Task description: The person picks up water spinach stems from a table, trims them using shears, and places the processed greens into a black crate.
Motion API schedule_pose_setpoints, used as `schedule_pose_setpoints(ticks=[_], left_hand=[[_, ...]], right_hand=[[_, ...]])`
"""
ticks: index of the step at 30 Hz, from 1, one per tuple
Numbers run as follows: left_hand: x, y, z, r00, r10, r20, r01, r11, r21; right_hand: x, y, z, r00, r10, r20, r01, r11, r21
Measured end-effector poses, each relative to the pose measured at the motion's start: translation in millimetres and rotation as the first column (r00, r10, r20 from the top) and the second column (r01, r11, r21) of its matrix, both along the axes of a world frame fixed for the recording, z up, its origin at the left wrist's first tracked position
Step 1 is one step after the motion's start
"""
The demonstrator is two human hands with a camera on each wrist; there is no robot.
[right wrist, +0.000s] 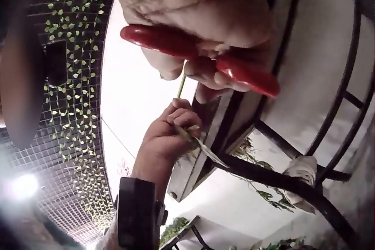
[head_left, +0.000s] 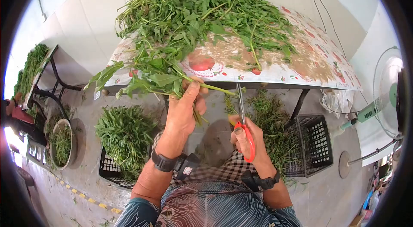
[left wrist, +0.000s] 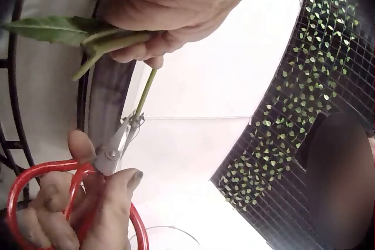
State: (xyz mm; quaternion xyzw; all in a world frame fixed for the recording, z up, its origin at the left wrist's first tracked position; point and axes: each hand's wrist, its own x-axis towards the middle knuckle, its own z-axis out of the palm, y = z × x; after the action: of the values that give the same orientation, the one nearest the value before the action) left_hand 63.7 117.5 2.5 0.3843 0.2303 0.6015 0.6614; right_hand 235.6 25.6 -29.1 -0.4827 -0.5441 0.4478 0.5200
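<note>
My left hand grips a few leafy green stems, their leaves spreading left over the table edge. The cut-looking end of one stem points right, toward the other hand. Red-handled scissors sit in my right hand, fingers and thumb through the handle loops. In the head view the blades point up and overlap the stem end. From the left wrist, the blade tips meet a thin stem below the left hand. A large heap of the same greens covers the back of the table.
Soil is scattered over the fruit-patterned tablecloth. Below stand a black crate with bundled greens at left, loose trimmings and another black crate at right. A fan is far right; a round tub stands left.
</note>
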Motion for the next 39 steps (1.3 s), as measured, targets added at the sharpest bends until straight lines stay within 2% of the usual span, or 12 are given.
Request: schedule_pose_setpoints(ticks=[4,7,8,11,12,15,21,25,28,30,33,39], left_hand=[[-7,-2,-2,1.0,0.028,-0.015,-0.027,0.999,0.032],[-20,-9,-4,0.999,0.027,-0.037,-0.027,1.0,0.004],[-25,-11,-6,0.999,0.025,-0.035,-0.025,1.0,-0.002],[-41,-18,-12,0.996,0.053,-0.072,-0.053,0.999,0.005],[-45,-18,-17,0.995,0.069,-0.073,-0.068,0.998,0.012],[-59,-27,-23,0.996,0.057,-0.075,-0.062,0.996,-0.064],[-76,-39,-33,0.997,0.0,-0.077,-0.007,0.996,-0.087],[-87,-48,-41,0.97,-0.038,-0.24,0.039,0.999,-0.002],[-89,-52,-44,0.926,-0.024,-0.377,0.044,0.998,0.045],[-91,-53,-46,0.871,-0.005,-0.492,0.023,0.999,0.03],[-91,-55,-40,0.883,-0.076,-0.463,0.122,0.99,0.071],[-98,-53,-40,0.724,-0.097,-0.683,0.154,0.988,0.023]], right_hand=[[7,0,-3,0.935,-0.087,-0.343,0.05,0.992,-0.117],[12,0,7,0.988,-0.063,-0.142,0.061,0.998,-0.018],[30,3,-3,0.996,0.085,0.03,-0.085,0.996,-0.015],[23,-3,8,0.983,0.171,-0.068,-0.175,0.983,-0.051],[21,-3,8,0.987,0.161,-0.005,-0.161,0.985,-0.056],[15,1,24,0.947,0.31,0.084,-0.302,0.948,-0.098],[-4,11,44,0.935,0.355,0.016,-0.353,0.934,-0.061],[-12,26,59,0.897,0.436,-0.072,-0.442,0.891,-0.11],[-20,36,62,0.869,0.483,0.105,-0.483,0.875,-0.034],[-21,53,42,0.864,0.471,0.178,-0.469,0.881,-0.056],[-25,68,19,0.866,0.463,0.189,-0.474,0.88,0.017],[-29,67,32,0.834,0.463,0.301,-0.481,0.877,-0.017]])
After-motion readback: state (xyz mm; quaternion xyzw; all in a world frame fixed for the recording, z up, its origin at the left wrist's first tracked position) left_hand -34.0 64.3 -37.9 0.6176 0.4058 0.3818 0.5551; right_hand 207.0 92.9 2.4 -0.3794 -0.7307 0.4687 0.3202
